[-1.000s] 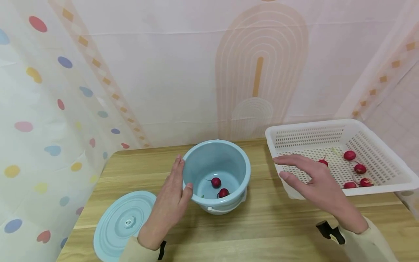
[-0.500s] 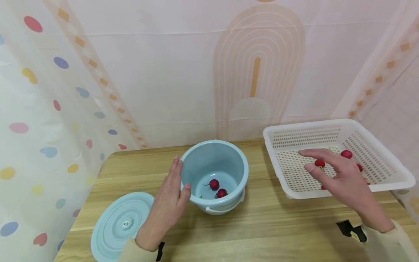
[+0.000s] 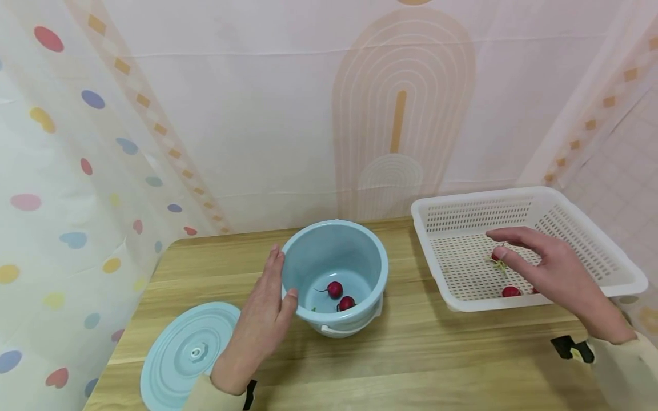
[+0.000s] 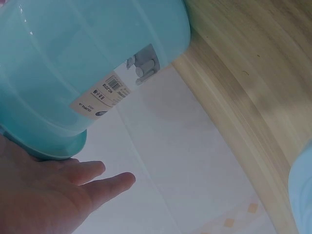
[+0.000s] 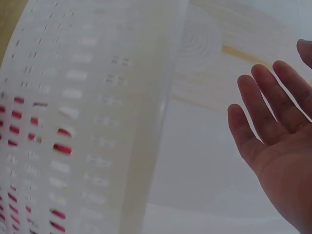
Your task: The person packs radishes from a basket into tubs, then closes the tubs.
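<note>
My left hand (image 3: 259,322) rests with straight fingers against the left rim of a light blue bucket (image 3: 377,245). In the left wrist view the bucket's side (image 4: 48,63) carries a printed label (image 4: 117,83), and the fingers lie at its rim. Inside the bucket are two red radishes (image 3: 335,290). My right hand (image 3: 557,274) hovers over the white perforated basket (image 3: 426,245), fingers spread and holding nothing. One radish (image 3: 496,255) with a yellowish stem shows just past its thumb, another (image 3: 511,291) near the basket's front wall. The hand hides other radishes.
A round light blue lid (image 3: 180,348) lies on the wooden table (image 3: 401,359) at the left, partly behind the left forearm. A white hanging with pastel patterns (image 3: 247,114) stands behind the table and along its left side.
My right hand has moved rightward from the basket's left edge to over its radishes. The left hand stays at the bucket's rim. The whole head view has shifted slightly left.
</note>
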A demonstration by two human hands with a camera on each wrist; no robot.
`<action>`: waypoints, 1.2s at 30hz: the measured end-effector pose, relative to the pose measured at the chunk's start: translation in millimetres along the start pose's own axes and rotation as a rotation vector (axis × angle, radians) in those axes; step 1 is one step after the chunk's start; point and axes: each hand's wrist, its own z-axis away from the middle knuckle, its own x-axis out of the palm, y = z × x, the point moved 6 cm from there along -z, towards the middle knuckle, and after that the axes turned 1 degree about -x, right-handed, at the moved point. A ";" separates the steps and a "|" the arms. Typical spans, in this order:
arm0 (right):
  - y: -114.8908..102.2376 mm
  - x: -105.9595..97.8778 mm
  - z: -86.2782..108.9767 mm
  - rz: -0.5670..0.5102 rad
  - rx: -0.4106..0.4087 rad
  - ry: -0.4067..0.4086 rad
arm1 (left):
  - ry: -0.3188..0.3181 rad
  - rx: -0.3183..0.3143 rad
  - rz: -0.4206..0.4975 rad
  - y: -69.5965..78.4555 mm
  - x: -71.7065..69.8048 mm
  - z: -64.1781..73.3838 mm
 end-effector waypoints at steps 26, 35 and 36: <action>53.1 -38.5 -46.1 0.163 0.086 -0.257 | 0.007 -0.004 -0.014 0.1 -1.7 0.2; 73.8 -44.0 -64.7 0.184 0.151 -0.386 | -0.002 -0.011 -0.002 0.3 -0.9 0.7; 75.9 -44.2 -65.8 0.182 0.162 -0.399 | -0.004 -0.012 -0.001 0.4 -0.7 0.9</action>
